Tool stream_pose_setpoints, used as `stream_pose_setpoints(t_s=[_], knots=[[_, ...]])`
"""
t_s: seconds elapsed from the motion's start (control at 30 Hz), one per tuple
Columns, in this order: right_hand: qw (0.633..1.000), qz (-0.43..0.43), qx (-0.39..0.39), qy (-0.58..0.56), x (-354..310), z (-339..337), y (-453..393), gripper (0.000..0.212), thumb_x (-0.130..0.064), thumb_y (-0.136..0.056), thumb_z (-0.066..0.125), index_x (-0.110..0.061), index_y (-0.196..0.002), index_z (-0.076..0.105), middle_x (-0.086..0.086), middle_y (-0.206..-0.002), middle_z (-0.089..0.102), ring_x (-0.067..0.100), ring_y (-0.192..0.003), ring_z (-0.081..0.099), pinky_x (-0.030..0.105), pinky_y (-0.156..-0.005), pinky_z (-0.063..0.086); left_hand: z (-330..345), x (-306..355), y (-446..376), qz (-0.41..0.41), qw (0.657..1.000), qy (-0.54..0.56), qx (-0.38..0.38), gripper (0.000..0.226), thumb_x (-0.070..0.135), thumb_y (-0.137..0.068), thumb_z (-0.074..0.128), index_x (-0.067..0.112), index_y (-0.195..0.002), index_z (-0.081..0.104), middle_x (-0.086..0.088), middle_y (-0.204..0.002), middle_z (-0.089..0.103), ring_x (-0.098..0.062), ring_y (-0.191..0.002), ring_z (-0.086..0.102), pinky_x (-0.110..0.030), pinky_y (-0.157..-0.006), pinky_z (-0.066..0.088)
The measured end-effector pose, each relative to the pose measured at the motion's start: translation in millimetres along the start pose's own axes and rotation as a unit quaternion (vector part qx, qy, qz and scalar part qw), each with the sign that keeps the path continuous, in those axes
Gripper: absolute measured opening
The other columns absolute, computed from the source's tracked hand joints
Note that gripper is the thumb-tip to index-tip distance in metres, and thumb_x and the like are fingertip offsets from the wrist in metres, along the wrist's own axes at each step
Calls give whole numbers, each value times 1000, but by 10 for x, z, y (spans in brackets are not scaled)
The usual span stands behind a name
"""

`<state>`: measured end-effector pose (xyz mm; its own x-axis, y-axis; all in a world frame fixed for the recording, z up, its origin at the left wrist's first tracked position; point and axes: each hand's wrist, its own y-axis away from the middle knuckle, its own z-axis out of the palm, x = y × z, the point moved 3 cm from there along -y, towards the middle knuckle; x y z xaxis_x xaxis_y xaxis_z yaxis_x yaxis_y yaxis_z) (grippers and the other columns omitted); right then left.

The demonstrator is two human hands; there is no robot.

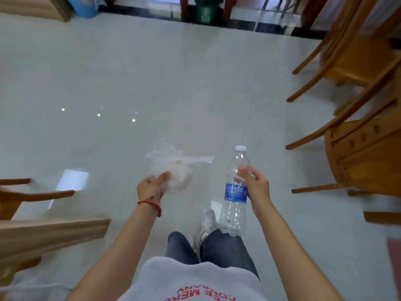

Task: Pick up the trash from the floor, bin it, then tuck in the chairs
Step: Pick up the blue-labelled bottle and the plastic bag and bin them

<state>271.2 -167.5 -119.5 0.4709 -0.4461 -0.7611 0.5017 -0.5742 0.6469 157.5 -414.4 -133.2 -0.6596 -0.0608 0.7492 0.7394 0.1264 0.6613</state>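
Note:
My left hand grips a crumpled clear plastic bag with something pale inside, held above the floor. My right hand holds an empty clear plastic bottle with a blue label and white cap, upright, around its middle. Both are held out in front of me over the pale tiled floor. A dark green bin stands far ahead by the dark threshold. Wooden chairs stand at the right, pulled away from their table.
A blue bin stands at the far left beside a pale wooden cabinet. A wooden chair arm and a light wooden table edge sit close at my left. My legs and white shoes show below.

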Motion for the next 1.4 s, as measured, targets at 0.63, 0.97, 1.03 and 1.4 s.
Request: stream_pose_setpoints(t_s=[0.63, 0.97, 1.03, 1.4], knots=[[1000, 20, -1, -10, -1741, 415, -2045, 54, -34, -78, 70, -12, -124, 54, 10, -109, 66, 18, -84, 67, 29, -68, 54, 2118, 1395, -1367, 12, 999, 23, -33, 32, -3, -75, 69, 12, -55, 49, -1, -58, 60, -22, -66, 58, -33, -71, 53], [999, 25, 16, -18, -2837, 1290, -3444, 54, -34, -77, 71, -10, -123, 55, 8, -102, 68, 20, -84, 67, 28, -63, 53, 3059, 2594, -2770, -1, 999, 27, -31, 12, -1, -74, 71, 7, -74, 61, -7, -79, 64, -23, -74, 62, -34, -77, 53], [999, 26, 23, -22, -3100, 1480, -3698, 55, -35, -77, 71, -10, -123, 55, 6, -98, 69, 20, -83, 67, 28, -64, 53, 3265, 2907, -3041, 1, 999, 24, -41, 12, 0, -74, 71, 7, -73, 61, -7, -80, 64, -23, -75, 62, -34, -78, 53], [999, 5, 31, -15, -4385, 2245, -4901, 53, -34, -79, 69, -11, -124, 54, 3, -95, 68, 18, -83, 67, 26, -64, 52, 4421, 4204, -4153, 21, 997, 21, -78, 17, -1, -74, 70, 9, -69, 57, -8, -79, 62, -23, -75, 62, -25, -66, 56]])
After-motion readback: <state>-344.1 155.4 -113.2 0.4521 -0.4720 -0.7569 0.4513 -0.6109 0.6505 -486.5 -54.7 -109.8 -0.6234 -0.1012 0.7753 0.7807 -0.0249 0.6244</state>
